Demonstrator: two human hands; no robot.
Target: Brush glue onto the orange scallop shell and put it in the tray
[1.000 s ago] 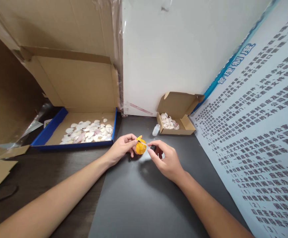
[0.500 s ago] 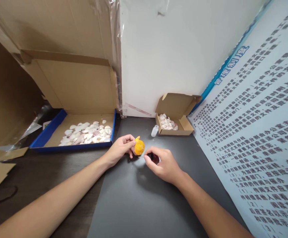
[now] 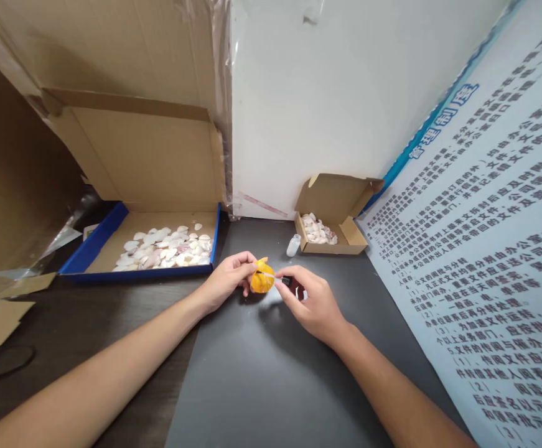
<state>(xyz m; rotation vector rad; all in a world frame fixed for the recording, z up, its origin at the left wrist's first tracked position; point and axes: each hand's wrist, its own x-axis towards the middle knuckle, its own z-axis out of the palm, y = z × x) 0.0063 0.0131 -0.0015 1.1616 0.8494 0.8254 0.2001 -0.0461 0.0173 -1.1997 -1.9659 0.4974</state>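
Note:
My left hand (image 3: 234, 277) pinches a small yellow-orange rounded object (image 3: 262, 284) with a stubby tip at its top, held above the dark mat. What kind of object it is, I cannot tell. In my right hand (image 3: 312, 301), closed thumb to finger, is a small tool (image 3: 287, 281) with a black and dark red handle, partly hidden by the fingers. Its thin pale shaft reaches left across the front of the yellow-orange object; whether it goes in or only lies against it is unclear. Behind the hands stands a small translucent bottle (image 3: 294, 245).
An open blue-edged cardboard box (image 3: 93, 254) with many pale shells (image 3: 161, 247) lies at the left. Farther right is a small open brown box (image 3: 333, 247), also holding shells. A white panel (image 3: 275, 124) rises behind, and a printed board (image 3: 495, 249) leans along the right.
My right hand has come closer to the yellow-orange object, and the tool's shaft now crosses its face. The object has turned slightly in my left hand. The view has shifted a little.

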